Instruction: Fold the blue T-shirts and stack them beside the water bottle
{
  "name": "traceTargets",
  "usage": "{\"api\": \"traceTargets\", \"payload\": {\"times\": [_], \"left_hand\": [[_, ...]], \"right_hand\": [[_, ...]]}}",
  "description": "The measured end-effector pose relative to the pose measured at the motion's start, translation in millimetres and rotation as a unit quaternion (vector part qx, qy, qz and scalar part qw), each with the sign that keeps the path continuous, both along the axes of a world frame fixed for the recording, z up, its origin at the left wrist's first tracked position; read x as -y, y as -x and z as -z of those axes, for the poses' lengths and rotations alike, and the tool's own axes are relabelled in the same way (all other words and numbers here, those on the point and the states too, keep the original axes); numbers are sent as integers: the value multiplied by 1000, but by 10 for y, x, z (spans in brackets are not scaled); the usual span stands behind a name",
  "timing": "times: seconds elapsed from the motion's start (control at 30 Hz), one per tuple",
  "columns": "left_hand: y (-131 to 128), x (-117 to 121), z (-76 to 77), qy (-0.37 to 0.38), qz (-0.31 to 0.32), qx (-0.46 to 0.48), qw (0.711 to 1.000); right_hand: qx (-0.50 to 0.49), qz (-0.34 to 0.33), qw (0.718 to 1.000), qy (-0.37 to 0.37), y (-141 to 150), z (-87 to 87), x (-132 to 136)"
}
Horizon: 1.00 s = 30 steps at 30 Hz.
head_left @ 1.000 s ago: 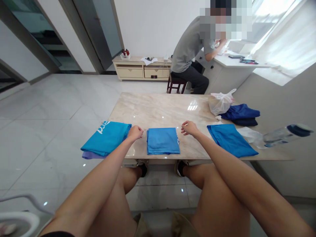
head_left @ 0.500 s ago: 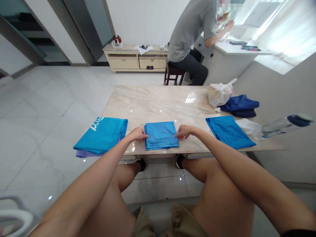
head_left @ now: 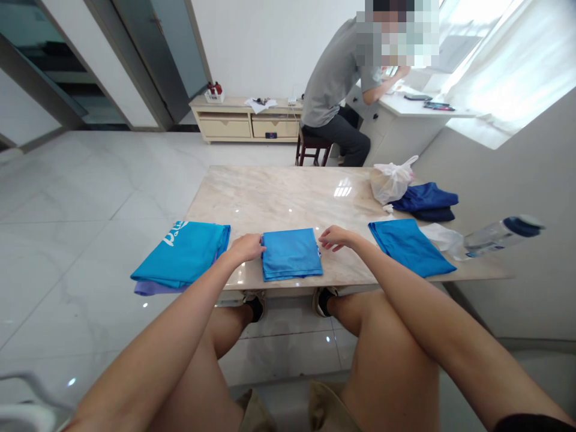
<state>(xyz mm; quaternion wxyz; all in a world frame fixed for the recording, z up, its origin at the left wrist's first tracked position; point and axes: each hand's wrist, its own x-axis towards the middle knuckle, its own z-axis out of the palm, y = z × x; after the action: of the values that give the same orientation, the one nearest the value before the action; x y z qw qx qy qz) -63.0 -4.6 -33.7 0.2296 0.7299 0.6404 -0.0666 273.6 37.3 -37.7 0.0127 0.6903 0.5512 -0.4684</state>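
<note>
A folded blue cloth (head_left: 291, 253) lies at the near edge of the marble table (head_left: 279, 195), right in front of me. My left hand (head_left: 246, 247) is closed, its fingers pressed against the cloth's left edge near the far corner. My right hand (head_left: 335, 237) reaches to the cloth's far right corner with its fingers stretched out and slightly apart, the tips touching the fabric. Both of my forearms run up from my bare knees below.
A folded cyan garment (head_left: 182, 252) with white lettering lies over a purple one at the table's left edge. To the right lie another blue cloth (head_left: 407, 246), dark blue clothes (head_left: 427, 201), a white plastic bag (head_left: 390, 180) and a water bottle (head_left: 499, 236). A person (head_left: 333, 102) sits at a white desk behind.
My hands went from hovering beside the cloth to gripping its sides, then slid to its far corners. The right hand's fingers have opened. The camera view shifted slightly.
</note>
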Motion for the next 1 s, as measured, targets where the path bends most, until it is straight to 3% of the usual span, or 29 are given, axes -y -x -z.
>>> {"api": "traceTargets", "payload": {"times": [0.1, 0.2, 0.4, 0.6, 0.8, 1.0], "left_hand": [[-53, -2, 33, 21, -31, 102, 994], [-87, 19, -30, 73, -52, 165, 982], [0, 149, -302, -31, -8, -20, 999], [-8, 233, -474, -25, -1, -30, 999], [-308, 293, -712, -39, 19, -33, 999], [-870, 460, -1087, -104, 61, -9, 993]], "right_hand": [[-23, 18, 1000, 8, 111, 30, 0], [-42, 16, 999, 28, 190, 47, 6], [8, -11, 999, 34, 323, 95, 9], [-19, -27, 999, 24, 425, 54, 65], [-148, -22, 987, -58, 357, -301, 187], [-114, 49, 979, -160, -121, -1006, 528]]}}
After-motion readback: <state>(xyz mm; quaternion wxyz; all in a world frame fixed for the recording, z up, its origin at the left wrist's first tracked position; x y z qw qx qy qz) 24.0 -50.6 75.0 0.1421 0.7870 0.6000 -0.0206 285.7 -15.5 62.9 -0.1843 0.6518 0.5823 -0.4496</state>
